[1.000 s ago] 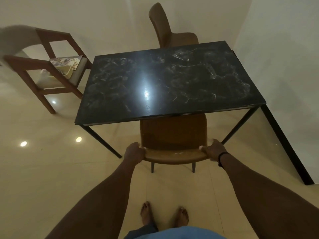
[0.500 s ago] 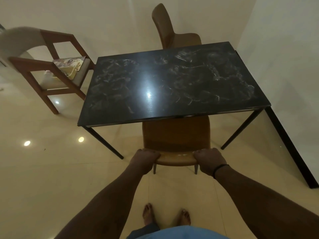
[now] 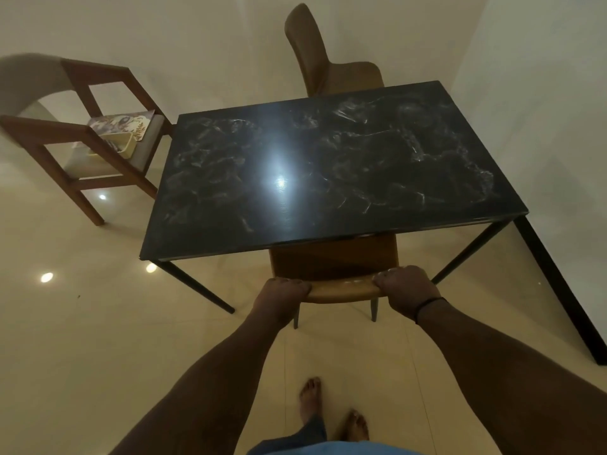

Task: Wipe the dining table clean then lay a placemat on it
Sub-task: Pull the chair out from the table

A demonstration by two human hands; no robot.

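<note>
Both hands grip the curved top of a tan leather-look chair (image 3: 341, 289) tucked under the near edge: left hand (image 3: 281, 295), right hand (image 3: 407, 290). The rectangular desk (image 3: 328, 172) is glossy black stone, smeared with pale swirls. A patterned placemat (image 3: 123, 123) lies on the wooden armchair (image 3: 88, 139) at its left.

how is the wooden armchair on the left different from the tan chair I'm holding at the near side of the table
The open-framed dark wooden armchair stands clear of the black marble-look table, while the tan padded chair sits tucked under its near edge. The armchair's seat carries a patterned mat and a small cream box; no items show on the tan chair. Nobody touches the armchair; the left hand and right hand grip the tan chair's backrest.
</note>
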